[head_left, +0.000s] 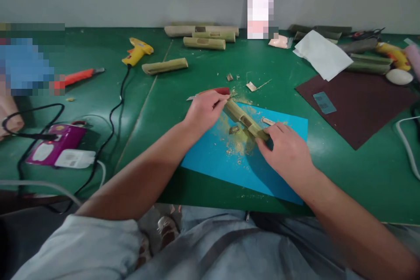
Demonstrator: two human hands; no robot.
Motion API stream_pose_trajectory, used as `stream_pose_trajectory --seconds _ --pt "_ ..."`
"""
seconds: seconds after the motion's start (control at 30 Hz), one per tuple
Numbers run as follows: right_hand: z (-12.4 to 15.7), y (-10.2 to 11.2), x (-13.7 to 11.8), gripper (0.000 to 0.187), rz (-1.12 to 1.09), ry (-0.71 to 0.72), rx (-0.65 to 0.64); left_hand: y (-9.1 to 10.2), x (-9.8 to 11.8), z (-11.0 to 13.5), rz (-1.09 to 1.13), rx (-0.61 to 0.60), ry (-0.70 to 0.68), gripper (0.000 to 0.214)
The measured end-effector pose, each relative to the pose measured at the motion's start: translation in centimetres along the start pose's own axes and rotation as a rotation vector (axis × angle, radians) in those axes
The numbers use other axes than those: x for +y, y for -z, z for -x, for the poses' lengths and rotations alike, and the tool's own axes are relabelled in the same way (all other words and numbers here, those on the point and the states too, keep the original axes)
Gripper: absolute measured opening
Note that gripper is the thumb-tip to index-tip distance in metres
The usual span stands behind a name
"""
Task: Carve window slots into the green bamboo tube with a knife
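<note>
A pale green bamboo tube [248,123] with a rectangular opening cut in its side slants above a blue sheet [210,157] strewn with sawdust. My right hand [287,146] is closed around its near end. At the far end, the fingers of my left hand [206,108] pinch together on the tube's edge. Behind that hand shows a red-handled utility knife [222,90], its blade pointing left; the hand covers part of it. A small cut-out bamboo piece [234,129] lies left of the tube, and a light sliver [268,121] rests beyond my right fingers.
A yellow glue gun [136,51], another bamboo tube [165,66] and an orange cutter [78,77] lie left. A purple power strip [57,144] trails cords. More tubes [204,43] line the wall. At right are a dark brown sheet [354,116] and white paper [323,55].
</note>
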State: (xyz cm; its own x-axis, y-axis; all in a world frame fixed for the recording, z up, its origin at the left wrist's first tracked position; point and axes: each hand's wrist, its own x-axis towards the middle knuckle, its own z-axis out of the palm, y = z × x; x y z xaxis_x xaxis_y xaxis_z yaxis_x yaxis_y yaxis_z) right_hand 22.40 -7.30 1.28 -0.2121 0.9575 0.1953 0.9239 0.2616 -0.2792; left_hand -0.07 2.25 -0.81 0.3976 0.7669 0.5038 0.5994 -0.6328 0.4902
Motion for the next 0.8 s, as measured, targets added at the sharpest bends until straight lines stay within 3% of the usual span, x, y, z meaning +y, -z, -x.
stream_pose_trajectory --seconds 0.17,0.3,0.43,0.57,0.7,0.8 --pt "-0.14 0.12 -0.04 0.017 -0.024 -0.001 -0.041 0.14 0.16 0.26 0.042 -0.125 -0.081 0.023" --pt "-0.11 0.14 -0.05 0.019 -0.025 -0.007 -0.020 0.12 -0.03 0.38 0.004 -0.001 -0.001 0.021" --pt "-0.03 0.05 -0.06 0.020 -0.004 0.000 -0.031 -0.08 -0.01 0.45 0.038 -0.118 -0.068 0.024" --pt "0.03 -0.03 -0.06 0.020 0.007 -0.002 -0.014 0.02 -0.23 0.14 -0.035 0.006 -0.002 0.022" --pt "0.07 -0.01 -0.11 0.018 0.010 0.007 -0.017 0.04 -0.11 0.14 0.013 -0.107 -0.052 0.022" --pt "0.07 0.04 -0.15 0.020 0.015 -0.007 -0.010 -0.03 -0.14 0.18 -0.040 -0.019 0.000 0.022"
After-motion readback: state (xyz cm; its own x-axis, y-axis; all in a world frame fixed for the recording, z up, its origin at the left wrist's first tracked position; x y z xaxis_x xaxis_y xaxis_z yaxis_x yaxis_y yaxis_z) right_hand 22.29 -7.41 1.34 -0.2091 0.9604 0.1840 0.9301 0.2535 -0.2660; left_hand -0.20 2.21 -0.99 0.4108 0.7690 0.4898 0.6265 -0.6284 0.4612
